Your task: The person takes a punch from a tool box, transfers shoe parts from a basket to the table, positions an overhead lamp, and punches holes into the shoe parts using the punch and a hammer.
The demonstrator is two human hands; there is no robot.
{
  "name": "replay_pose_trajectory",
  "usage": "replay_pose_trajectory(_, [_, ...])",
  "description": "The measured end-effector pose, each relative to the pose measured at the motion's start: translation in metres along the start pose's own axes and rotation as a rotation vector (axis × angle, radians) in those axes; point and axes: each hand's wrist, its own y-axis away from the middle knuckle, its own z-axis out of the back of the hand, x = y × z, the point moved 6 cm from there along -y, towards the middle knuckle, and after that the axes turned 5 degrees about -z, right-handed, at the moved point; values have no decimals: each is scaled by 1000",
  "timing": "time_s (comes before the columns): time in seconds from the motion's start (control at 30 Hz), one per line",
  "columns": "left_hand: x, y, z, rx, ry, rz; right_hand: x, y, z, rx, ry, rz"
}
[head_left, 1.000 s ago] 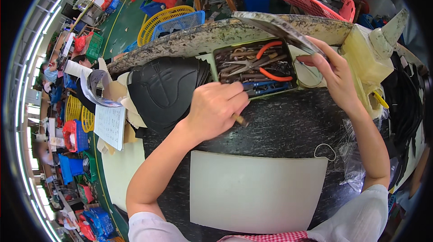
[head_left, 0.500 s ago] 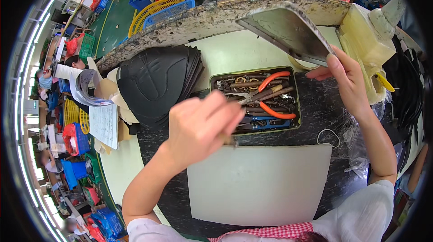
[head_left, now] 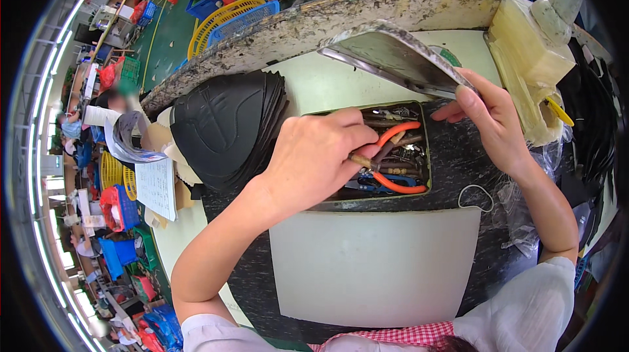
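Note:
An open metal tool tin [head_left: 427,155] sits on the dark worktop, filled with several hand tools, among them orange-handled pliers [head_left: 398,185]. My left hand [head_left: 314,155] reaches into the tin with its fingers closed on a wooden-handled tool [head_left: 364,159]. My right hand [head_left: 488,116] holds the tin's hinged metal lid [head_left: 393,57] up by its edge, tilted open above the tin.
A stack of black shoe-sole pieces [head_left: 226,126] lies left of the tin. A white cutting board [head_left: 373,267] lies in front of me. A yellowish container [head_left: 527,50] stands at the right, papers [head_left: 156,188] at the left. Coloured baskets [head_left: 229,14] stand beyond the bench edge.
My left hand moved from in front of the tin into it and closed on a wooden-handled tool. My right hand lifted the lid higher.

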Motion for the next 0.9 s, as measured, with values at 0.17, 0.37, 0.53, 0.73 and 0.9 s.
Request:
replay_pose_trajectory(0.17, [3, -27, 2, -37, -10, 12, 1, -2, -1, 7, -15, 4])
replay_pose_trajectory(0.37, [-5, -44, -12, 277, -335, -14, -2, 0, -4, 22, -19, -4])
replay_pose_trajectory(0.53, [-9, -48, -11, 169, -383, -119, 0, 1, -8, 40, -9, 9])
replay_pose_trajectory(0.73, [-15, -53, -14, 221, -421, -115, -1, 1, -8, 56, -38, -29])
replay_pose_trajectory(0.9, [3, -53, -11, 255, -274, 96, -3, 2, -7, 63, -43, -27])
